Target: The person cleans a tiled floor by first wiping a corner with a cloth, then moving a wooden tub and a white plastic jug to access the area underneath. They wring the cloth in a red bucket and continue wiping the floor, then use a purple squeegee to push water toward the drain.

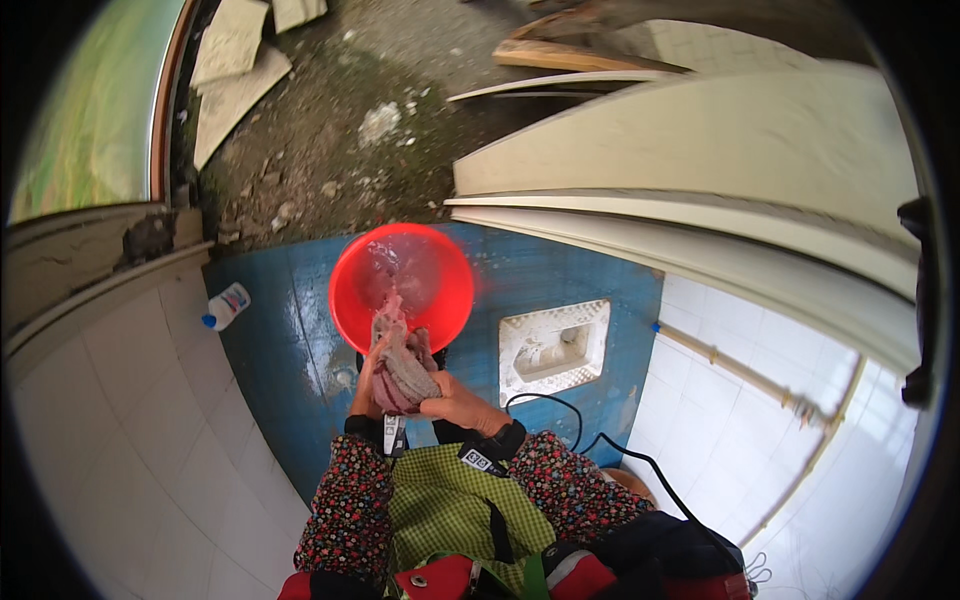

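Observation:
Both of my hands are closed around a bunched wet cloth (402, 376), grey with dark-red and pink parts and a knit-like texture. My left hand (366, 388) grips its left side, its fingers partly hidden behind the folds. My right hand (462, 404) clasps the lower right of the bundle. The cloth's upper end hangs over the near side of a red plastic basin (452, 285). Water appears to be splashing inside the basin, but the blur makes its level hard to judge. What kind of textile it is cannot be made out.
A white squat toilet (505, 372) is set in the blue floor (280, 300) at right. A white bottle with a blue cap (228, 306) lies at left. Cream panels (690, 150) lean at far right; broken boards (235, 90) lie on dirt beyond. A black cable (655, 465) runs at right.

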A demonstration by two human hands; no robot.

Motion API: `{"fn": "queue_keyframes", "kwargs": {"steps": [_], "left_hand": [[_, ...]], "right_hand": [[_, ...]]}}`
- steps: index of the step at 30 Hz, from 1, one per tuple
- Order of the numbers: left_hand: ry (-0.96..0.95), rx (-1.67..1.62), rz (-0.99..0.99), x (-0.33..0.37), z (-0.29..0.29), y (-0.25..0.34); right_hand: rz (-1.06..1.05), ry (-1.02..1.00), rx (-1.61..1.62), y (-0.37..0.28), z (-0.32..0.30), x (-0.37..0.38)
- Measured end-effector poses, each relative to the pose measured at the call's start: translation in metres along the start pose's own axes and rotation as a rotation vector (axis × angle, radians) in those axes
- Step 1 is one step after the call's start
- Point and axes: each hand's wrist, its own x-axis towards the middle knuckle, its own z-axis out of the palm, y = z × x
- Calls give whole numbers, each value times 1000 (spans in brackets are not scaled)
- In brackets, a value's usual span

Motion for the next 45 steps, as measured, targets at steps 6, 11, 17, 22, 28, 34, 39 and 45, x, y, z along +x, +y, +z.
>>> {"fn": "queue_keyframes", "kwargs": {"steps": [6,11,17,22,28,34,39,45], "left_hand": [[-134,235,-76,-61,42,9],[-60,640,175,-91,82,12],[-330,774,-70,-122,199,-30],[-1235,1691,730,-168,292,-126],[-659,1219,-317,-180,358,-312],[-823,1527,-318,-195,367,-533],[-1177,1786,-176,-201,354,-743],[-1565,2044,360,-240,333,-960]], "right_hand": [[-57,73,271,-20,18,-70],[-335,240,428,-46,27,-123],[-645,360,688,-56,18,-206],[-895,498,802,-41,-1,-306],[-978,717,703,7,-41,-448],[-982,1120,259,103,-135,-590],[-949,1309,-17,192,-215,-739],[-972,1417,59,285,-273,-915]]}}
